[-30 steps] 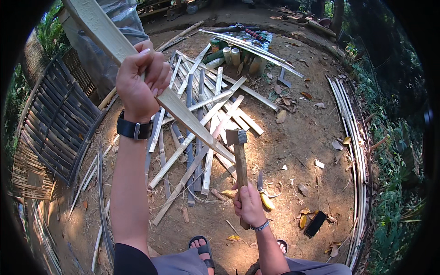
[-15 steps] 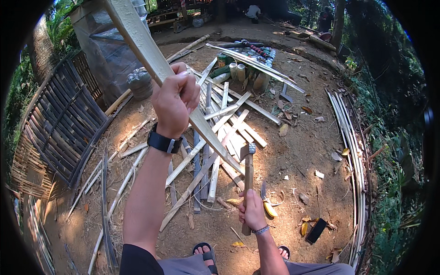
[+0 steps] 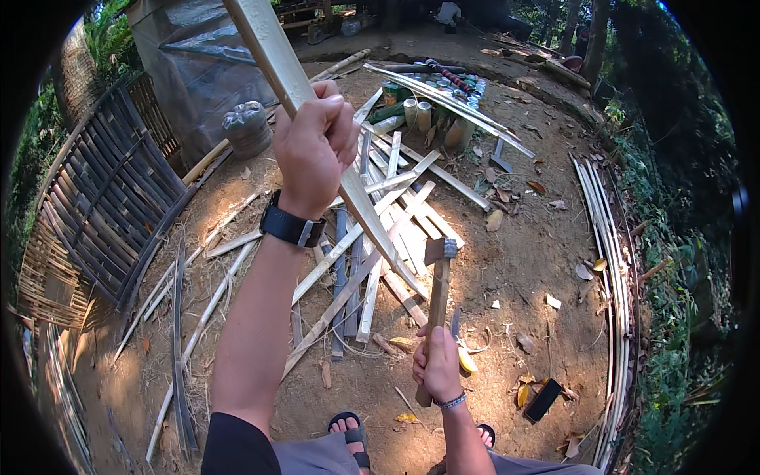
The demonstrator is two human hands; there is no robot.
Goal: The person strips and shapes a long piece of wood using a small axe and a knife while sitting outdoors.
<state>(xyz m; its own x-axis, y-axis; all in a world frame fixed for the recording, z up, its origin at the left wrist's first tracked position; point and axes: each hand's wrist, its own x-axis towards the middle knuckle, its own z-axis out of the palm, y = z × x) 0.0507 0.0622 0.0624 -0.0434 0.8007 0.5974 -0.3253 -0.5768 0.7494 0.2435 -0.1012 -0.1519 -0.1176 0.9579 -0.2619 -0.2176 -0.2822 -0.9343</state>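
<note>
My left hand [image 3: 318,154], with a black watch at the wrist, is closed around a long split-bamboo slat [image 3: 273,49]. The slat slants from the top of the view down toward the middle, its narrow lower end above a pile of slats. My right hand [image 3: 440,366] grips the wooden handle of a hatchet [image 3: 438,291] low down. The hatchet stands nearly upright, its metal head just right of the slat's lower end; a gap shows between them.
Pale and dark bamboo slats [image 3: 326,275] lie crossed on the dirt. A knife [image 3: 455,321] lies beyond my right hand, and a black phone [image 3: 543,400] lies to the right. Long poles [image 3: 599,261] line the right edge. A bamboo panel [image 3: 103,194] leans at the left.
My left hand and the slat have shifted slightly right in the view. The hatchet head has moved a little up and right and turned, showing more of its blade.
</note>
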